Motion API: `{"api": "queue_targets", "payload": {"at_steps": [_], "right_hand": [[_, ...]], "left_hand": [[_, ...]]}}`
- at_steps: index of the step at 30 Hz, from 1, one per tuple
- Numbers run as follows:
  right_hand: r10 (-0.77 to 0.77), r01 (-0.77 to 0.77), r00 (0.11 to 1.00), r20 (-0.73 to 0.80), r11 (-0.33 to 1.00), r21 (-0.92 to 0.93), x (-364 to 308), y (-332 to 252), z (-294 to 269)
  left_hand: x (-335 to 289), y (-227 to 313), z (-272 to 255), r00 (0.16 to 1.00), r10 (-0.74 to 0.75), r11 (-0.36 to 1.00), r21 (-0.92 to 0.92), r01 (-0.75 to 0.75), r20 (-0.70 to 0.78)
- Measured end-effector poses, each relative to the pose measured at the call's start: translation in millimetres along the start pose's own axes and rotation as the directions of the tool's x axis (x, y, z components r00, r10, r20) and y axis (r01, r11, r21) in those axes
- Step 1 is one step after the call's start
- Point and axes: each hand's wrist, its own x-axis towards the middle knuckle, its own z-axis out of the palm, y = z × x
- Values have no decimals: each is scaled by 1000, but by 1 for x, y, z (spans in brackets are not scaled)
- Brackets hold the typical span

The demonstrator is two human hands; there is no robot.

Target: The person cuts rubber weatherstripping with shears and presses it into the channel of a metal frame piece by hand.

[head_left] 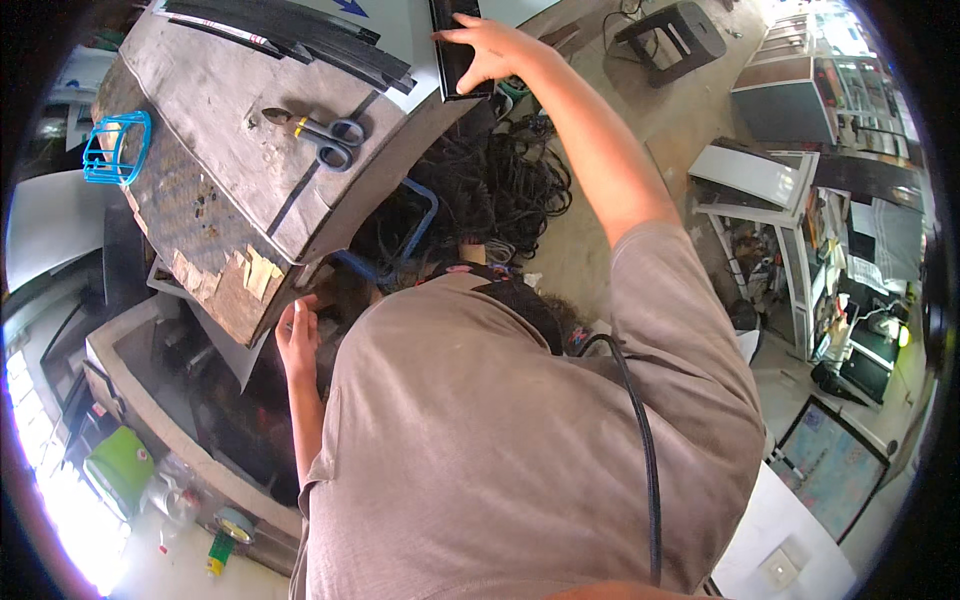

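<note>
Up at the top of the head view, my right hand (490,50) reaches far forward with its fingers spread. Its fingertips and thumb rest on a flat black strip-like piece (455,60) by the table edge. My left hand (298,332) hangs low beside the table's near corner, fingers loosely bent and apart, with nothing plainly in them. Between the two hands, scissors (335,142) with dark handles lie on the grey-covered table (240,90). A stack of long black strips (300,40) lies on a white sheet at the table's far side.
A blue wire basket (118,148) stands on the table's left. The table's near corner (235,300) has torn, peeling layers. Tangled black strips (500,185) heap on the floor beside a blue frame (415,225). A dark stool (672,42) stands further off; shelves (785,95) line the right.
</note>
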Motion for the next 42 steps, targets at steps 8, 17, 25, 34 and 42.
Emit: {"api": "queue_targets", "payload": {"at_steps": [8, 17, 25, 34, 42], "right_hand": [[78, -50, 967, 242, 992, -119, 4, -35, -57], [3, 0, 988, 152, 1000, -15, 6, -20, -40], [7, -2, 984, 180, 1000, -29, 9, 0, -23], [49, -52, 999, 17, 913, 405, 0, 17, -20], [541, -571, 821, 183, 778, 262, 10, -28, -6]], "left_hand": [[-4, 2, 8, 999, 37, 999, 26, -37, 17], [-15, -14, 12, 1000, 5, 999, -41, -5, -10], [-17, -18, 11, 998, 38, 998, -52, -35, 57], [-22, -18, 8, 993, 59, 998, -13, -58, 98], [-25, -21, 7, 996, 47, 999, 16, -49, 75]]}}
